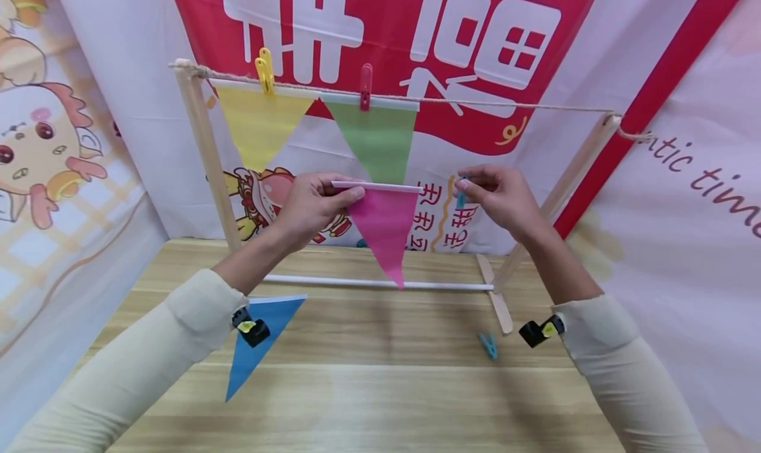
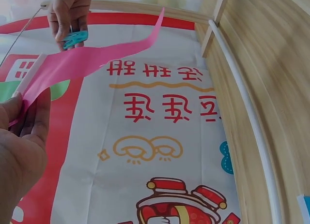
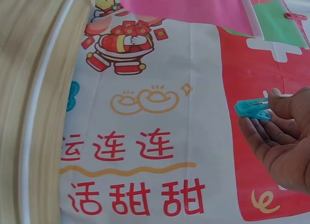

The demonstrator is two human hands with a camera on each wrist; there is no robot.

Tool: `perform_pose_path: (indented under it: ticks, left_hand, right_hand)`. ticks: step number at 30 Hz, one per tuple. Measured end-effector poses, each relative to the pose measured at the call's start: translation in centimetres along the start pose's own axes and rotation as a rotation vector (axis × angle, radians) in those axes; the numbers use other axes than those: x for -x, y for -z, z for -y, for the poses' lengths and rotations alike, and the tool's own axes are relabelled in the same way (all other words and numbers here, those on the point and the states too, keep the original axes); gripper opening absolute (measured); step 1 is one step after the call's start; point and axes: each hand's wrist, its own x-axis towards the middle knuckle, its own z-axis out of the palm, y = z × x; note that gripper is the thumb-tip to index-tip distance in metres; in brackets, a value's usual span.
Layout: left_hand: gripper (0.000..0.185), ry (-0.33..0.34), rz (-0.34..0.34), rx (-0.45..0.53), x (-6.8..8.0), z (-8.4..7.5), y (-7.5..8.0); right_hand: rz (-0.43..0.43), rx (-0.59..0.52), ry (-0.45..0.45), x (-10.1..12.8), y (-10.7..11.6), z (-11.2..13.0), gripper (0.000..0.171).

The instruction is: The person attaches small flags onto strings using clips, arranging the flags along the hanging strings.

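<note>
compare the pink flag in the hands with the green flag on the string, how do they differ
The pink flag is held up by the left hand, which pinches one end of its white top edge; the green flag hangs from the string.

A red clip pins the green flag; the pink flag has no clip on it, and the right hand holds a teal clip beside it.

The pink flag sits lower, in front of the green flag's tip.

Both are downward-pointing triangles with a white top band.
</note>
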Motion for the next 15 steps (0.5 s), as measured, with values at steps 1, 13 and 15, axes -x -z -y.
perform_pose_path:
  ticks: [1, 13, 15]
  left_hand:
    - [0.030, -0.002, 0.003, 0.008, 0.0, -0.1, 0.0]
    - [0.029, -0.037, 0.036, 0.041, -0.6, -1.1, 0.0]
    - [0.029, -0.038, 0.031, 0.033, -0.7, -1.1, 0.0]
  right_hand:
    - [-0.002, 0.001, -0.001, 0.0, 0.1, 0.2, 0.048]
    - [-0.053, 0.030, 0.009, 0.0, 1.0, 1.9, 0.051]
    - [-0.058, 0.026, 0.015, 0.0, 1.1, 2.1, 0.050]
